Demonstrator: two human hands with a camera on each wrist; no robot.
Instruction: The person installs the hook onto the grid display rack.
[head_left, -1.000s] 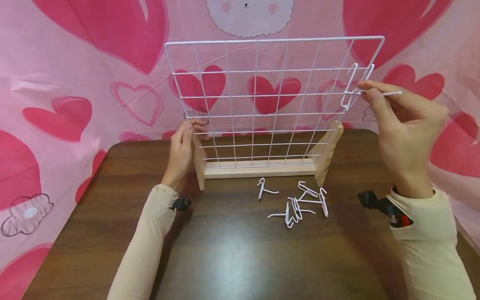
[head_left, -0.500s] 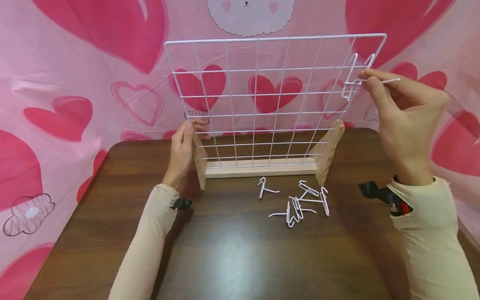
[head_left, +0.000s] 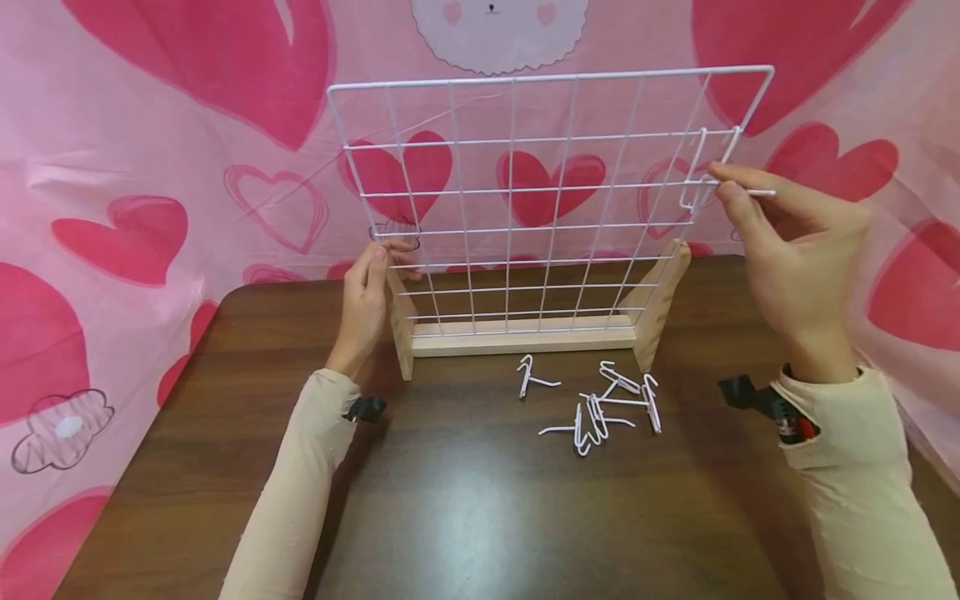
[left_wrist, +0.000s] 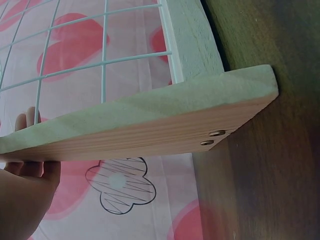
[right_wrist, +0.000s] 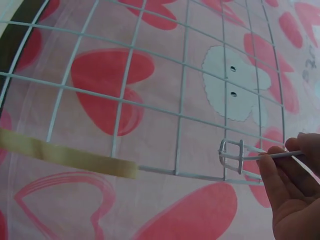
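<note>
My right hand (head_left: 802, 250) pinches the prong of a white wire display hook (head_left: 761, 192) between thumb and fingers. The hook's two bent tips meet the second crosswire from the top, at the right edge of the white wire grid (head_left: 555, 77); whether they are over the wire is too small to tell. In the right wrist view, the hook's looped frame (right_wrist: 242, 157) lies against the grid. My left hand (head_left: 363, 292) grips the top of the wooden stand's left side panel (left_wrist: 140, 120), its fingers reaching behind it. The grid leans back in the stand.
Several loose white hooks (head_left: 595, 417) lie tangled on the brown table (head_left: 450, 517) before the stand's right side. Another hook (head_left: 527, 379) lies apart, near the wooden base bar (head_left: 525, 342). A pink heart-print cloth (head_left: 247, 50) hangs close behind.
My right hand lifted the hook a little, then lowered it and moved it slightly left against the grid. My left hand has stayed on the side panel.
</note>
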